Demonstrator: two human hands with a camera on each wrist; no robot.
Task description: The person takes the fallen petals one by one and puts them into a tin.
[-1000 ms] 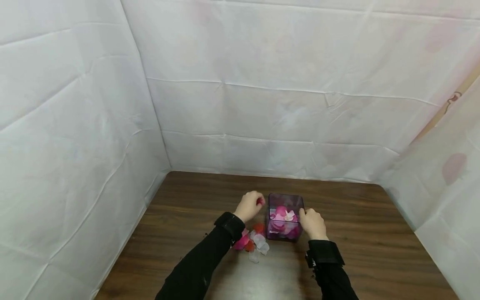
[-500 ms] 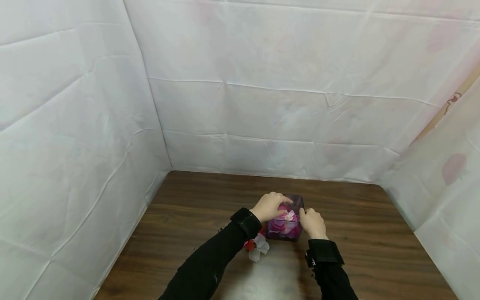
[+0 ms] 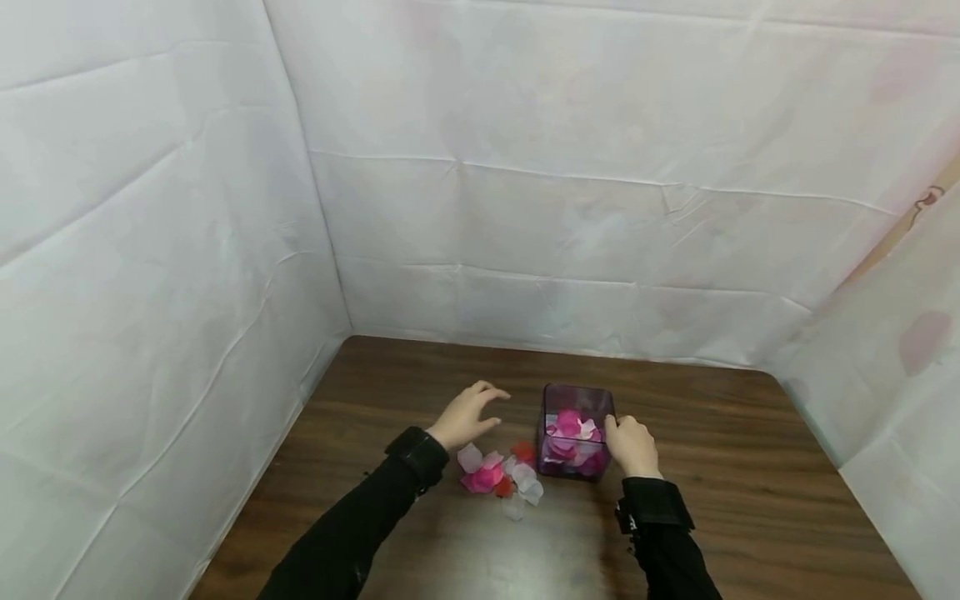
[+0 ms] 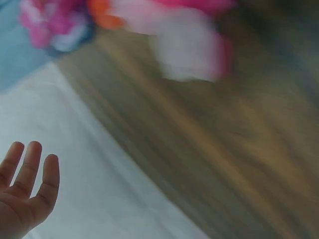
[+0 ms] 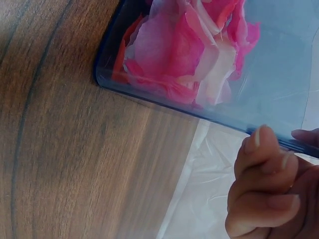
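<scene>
A see-through purple plastic box (image 3: pixel 576 461) stands on the table, partly filled with pink, white and red artificial petals (image 5: pixel 169 55). My right hand (image 3: pixel 633 446) pinches the box's right wall at the rim, thumb on one side and curled fingers on the other. Left of the box lies a loose pile of pink, white and red petals (image 3: pixel 486 477). My left hand (image 3: pixel 463 417) hovers just beyond that pile, fingers spread and relaxed, nothing in them. In the left wrist view the left hand's fingers (image 4: pixel 32 169) show apart, with blurred petals (image 4: pixel 187 47) above.
The brown wood-grain table (image 3: pixel 750 475) runs back to a white cloth wall (image 3: pixel 562 217). Another cloth wall (image 3: pixel 172 275) borders the left side, and a patterned curtain (image 3: pixel 900 400) the right.
My left hand went from beside the box to over it, opened there, then drew back left, uncovering the loose petals. My right hand has kept its grip on the box.
</scene>
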